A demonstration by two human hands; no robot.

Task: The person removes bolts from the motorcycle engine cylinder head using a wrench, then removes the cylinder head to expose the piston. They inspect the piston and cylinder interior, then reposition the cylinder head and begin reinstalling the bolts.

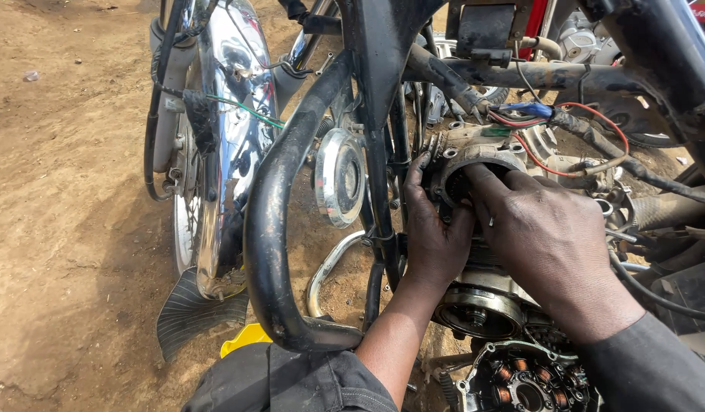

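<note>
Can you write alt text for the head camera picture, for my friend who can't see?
Two bare hands, left hand and right hand, grip the round opening of a motorbike engine. A black crash bar and shiny front mudguard stand on brown dirt.

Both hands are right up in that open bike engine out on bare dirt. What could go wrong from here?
Grit may get in: the engine's round opening sits uncovered above loose dirt ground, as does the exposed stator coil ring.

The loose red and blue wires hang just above the right hand and could snag.

The left hand is wedged between the black frame tube and the engine, so a slip could pinch its fingers.
</note>
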